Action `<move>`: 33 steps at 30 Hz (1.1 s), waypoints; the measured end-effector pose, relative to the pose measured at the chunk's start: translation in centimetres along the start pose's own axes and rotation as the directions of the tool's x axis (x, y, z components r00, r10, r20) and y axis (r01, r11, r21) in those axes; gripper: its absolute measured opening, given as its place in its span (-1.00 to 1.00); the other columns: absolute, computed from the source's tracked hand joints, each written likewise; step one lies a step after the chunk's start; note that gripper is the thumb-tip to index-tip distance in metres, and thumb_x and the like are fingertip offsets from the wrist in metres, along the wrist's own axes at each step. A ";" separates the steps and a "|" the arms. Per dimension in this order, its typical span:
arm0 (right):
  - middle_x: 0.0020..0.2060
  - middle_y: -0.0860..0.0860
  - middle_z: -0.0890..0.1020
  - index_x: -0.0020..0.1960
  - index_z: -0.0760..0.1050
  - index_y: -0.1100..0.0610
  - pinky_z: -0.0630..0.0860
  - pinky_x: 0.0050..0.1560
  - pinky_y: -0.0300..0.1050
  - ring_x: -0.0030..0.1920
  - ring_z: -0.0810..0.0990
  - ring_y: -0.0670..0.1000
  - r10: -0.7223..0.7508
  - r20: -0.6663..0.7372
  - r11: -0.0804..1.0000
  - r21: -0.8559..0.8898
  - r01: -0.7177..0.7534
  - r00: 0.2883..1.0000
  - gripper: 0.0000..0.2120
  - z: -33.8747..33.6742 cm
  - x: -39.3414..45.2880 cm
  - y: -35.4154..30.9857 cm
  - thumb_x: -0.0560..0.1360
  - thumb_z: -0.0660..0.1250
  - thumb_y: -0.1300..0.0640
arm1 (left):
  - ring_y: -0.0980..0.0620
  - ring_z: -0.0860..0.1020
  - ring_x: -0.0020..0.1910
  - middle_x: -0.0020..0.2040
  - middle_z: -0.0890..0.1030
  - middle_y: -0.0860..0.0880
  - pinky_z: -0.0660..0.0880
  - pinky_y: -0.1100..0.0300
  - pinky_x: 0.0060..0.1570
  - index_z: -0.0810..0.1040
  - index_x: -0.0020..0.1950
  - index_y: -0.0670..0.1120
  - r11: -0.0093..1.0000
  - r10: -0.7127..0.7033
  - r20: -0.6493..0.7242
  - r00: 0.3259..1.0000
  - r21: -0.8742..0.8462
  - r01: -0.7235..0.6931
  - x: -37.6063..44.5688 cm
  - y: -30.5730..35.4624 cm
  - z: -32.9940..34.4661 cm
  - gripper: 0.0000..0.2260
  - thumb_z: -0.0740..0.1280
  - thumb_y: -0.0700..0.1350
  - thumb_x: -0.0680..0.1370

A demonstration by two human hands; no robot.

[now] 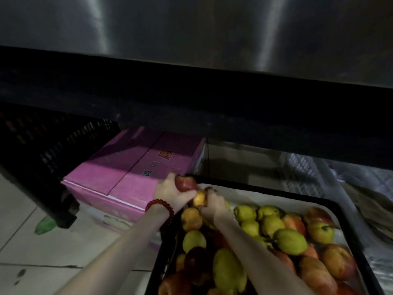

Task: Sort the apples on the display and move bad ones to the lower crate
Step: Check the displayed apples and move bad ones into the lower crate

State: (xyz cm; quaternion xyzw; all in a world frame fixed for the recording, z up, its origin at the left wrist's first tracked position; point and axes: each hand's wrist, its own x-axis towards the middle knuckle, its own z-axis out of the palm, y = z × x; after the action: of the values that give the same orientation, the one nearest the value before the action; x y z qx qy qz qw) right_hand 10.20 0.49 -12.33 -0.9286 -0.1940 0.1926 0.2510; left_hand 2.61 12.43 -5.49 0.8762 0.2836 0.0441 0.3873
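Dim spot under a big stainless steel panel [191, 35], pale tiled floor [42, 241] below, everything pretty murky and a bit blurred.

The left hand [170, 189] has its fingers and thumb curled round a red apple [185, 183], holding it just over the far left corner of the black tray [348, 220]. There's a red bead bracelet [159, 206] on that wrist. Right next to it, the right hand [213, 204] is wrapped over a yellow-orange apple [200, 199], fingertips curled on top of it, thumb underneath as far as I can tell. The two apples are almost touching each other, and the two hands are pretty much knuckle to knuckle.

The tray is lined with something white and packed with fruit: another orange-yellow apple [191, 218] sits just below the hands, then a mix of green-yellow ones [290, 241] and red ones [338, 261] heaped toward the near and right side.

To the left of the tray, down on the floor, is a closed pink cardboard box [131, 177] with some printed characters on top. Left of that is a black slatted plastic crate [49, 158], tilted, can't see inside it. Off to the right, behind the tray, there's a pale plastic crate [306, 173], partly hidden in shadow.
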 end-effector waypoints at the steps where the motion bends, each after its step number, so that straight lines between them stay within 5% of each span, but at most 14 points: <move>1: 0.33 0.18 0.43 0.43 0.26 0.14 0.35 0.29 -0.09 0.35 0.41 0.19 -0.011 0.012 1.000 -0.007 0.011 1.000 -0.46 0.3 0.8 -0.3 0.47 0.31 0.15 | -0.15 0.55 0.09 0.06 0.59 -0.14 0.40 0.23 -0.06 0.43 0.24 -0.11 1.000 0.001 -0.003 1.000 0.004 -0.001 0.1 -0.3 0.2 -0.39 0.49 0.11 0.29; 6: 0.32 0.15 0.46 0.40 0.35 0.02 0.38 0.30 -0.05 0.31 0.43 0.18 -0.029 0.048 0.991 -0.128 0.035 0.998 -0.47 0.9 3.5 -0.6 0.46 0.32 -0.03 | -0.10 0.55 0.02 0.05 0.56 -0.12 0.40 0.27 -0.08 0.45 0.20 -0.03 1.000 -0.016 -0.007 1.000 -0.026 0.016 0.7 -1.3 0.6 -0.35 0.42 0.18 0.16; 13: 0.38 0.14 0.36 0.41 0.34 0.05 0.35 0.30 0.05 0.36 0.36 0.19 -0.002 0.023 0.923 -0.385 0.011 1.000 -0.40 1.8 4.5 -0.8 0.44 0.35 -0.14 | -0.11 0.54 0.03 0.09 0.51 -0.12 0.41 0.25 -0.06 0.43 0.24 -0.02 1.000 -0.020 -0.035 0.999 -0.002 0.020 1.1 -1.6 0.3 -0.42 0.50 0.07 0.28; 17: 0.38 0.16 0.33 0.43 0.30 0.05 0.36 0.31 0.05 0.36 0.35 0.21 0.009 -0.019 0.930 -0.368 -0.016 1.000 -0.34 1.4 4.2 -0.3 0.42 0.34 -0.19 | -0.09 0.55 0.00 0.06 0.54 -0.12 0.40 0.26 -0.09 0.45 0.20 -0.03 1.000 -0.011 -0.052 0.999 -0.005 0.011 1.0 -1.7 -0.1 -0.44 0.50 0.08 0.26; 22: 0.17 0.20 0.56 0.38 0.18 0.26 0.50 0.02 -0.06 0.19 0.54 0.22 0.118 -0.157 0.976 0.199 -0.086 0.981 -0.22 -0.9 0.8 0.3 0.36 0.47 -0.04 | -0.10 0.56 -0.03 0.03 0.57 -0.13 0.43 0.25 -0.12 0.45 0.20 -0.05 1.000 -0.010 -0.046 0.999 -0.015 0.009 0.0 -0.6 -0.7 -0.34 0.40 0.19 0.16; 27: -0.06 -0.04 0.52 0.25 0.26 0.07 0.41 -0.15 -0.18 -0.03 0.57 0.00 0.117 -0.219 0.868 0.497 0.007 0.969 -0.38 -4.6 -6.5 1.3 0.33 0.53 0.08 | -0.09 0.56 0.00 0.01 0.60 -0.11 0.50 0.17 -0.04 0.47 0.14 -0.02 0.994 -0.007 0.005 1.000 -0.113 0.008 -2.3 1.9 -0.7 -0.41 0.42 0.16 0.17; 30: 0.02 0.08 0.61 0.17 0.41 0.02 0.59 -0.05 -0.11 -0.04 0.63 0.00 0.109 -0.135 0.647 0.762 0.033 0.985 -0.61 -6.4 -10.8 2.7 0.42 0.45 0.21 | -0.06 0.54 0.02 0.03 0.59 -0.07 0.42 0.23 -0.03 0.46 0.15 0.02 0.987 0.014 0.040 0.999 -0.161 -0.008 -4.7 3.6 -0.6 -0.51 0.50 0.08 0.29; 33: 0.06 0.21 0.62 0.16 0.47 0.14 0.63 -0.06 0.06 -0.06 0.69 0.12 0.117 0.064 0.242 0.966 -0.091 0.991 -0.74 -8.5 -15.3 3.6 0.50 0.34 0.31 | -0.02 0.53 0.00 -0.01 0.58 0.00 0.42 0.22 -0.02 0.44 0.10 0.08 0.974 0.073 0.057 0.996 -0.218 -0.059 -7.5 5.1 -0.7 -0.55 0.49 0.11 0.28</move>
State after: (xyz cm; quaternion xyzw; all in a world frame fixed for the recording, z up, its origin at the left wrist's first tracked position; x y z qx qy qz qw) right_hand 1.99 -12.75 -3.46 -0.5927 0.0290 0.2774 0.7556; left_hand -1.53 6.12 -0.33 0.8386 0.2354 0.0593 0.4876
